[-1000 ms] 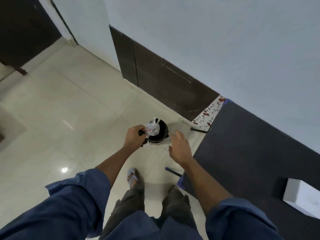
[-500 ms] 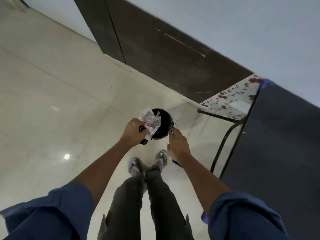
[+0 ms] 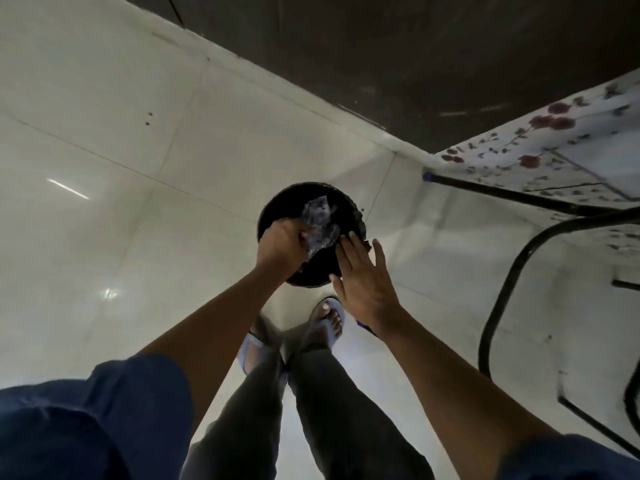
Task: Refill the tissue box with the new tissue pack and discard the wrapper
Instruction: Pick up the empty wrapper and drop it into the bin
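Nearest the camera, the person's legs and sandalled feet (image 3: 327, 323) are standing on the pale tiled floor (image 3: 104, 237), just short of the small black waste bin (image 3: 346, 209). The right hand (image 3: 367, 282) is hovering flat over the bin's near rim, fingers spread and holding nothing. The left hand (image 3: 282, 247) is reaching over the bin's left rim, fingers pressed together and pinching the crumpled clear wrapper (image 3: 318, 221), which is hanging over the dark mouth of the bin. The motion blur makes it hard to tell whether the wrapper is already below the rim or just above it.

The main risk is coming from the wrapper itself: it looks light and springy, so on release it is likely to be unfolding and could be catching on the rim or drifting out onto the floor. The bin is small and looks light, so a knock from either hand could be tipping it. The open right hand is partly covering the near side of the opening and could be deflecting the wrapper.

Farther right, the black metal table leg (image 3: 512, 271) and the floral cloth (image 3: 554, 147) are standing apart from the bin. The tissue box is not showing here.
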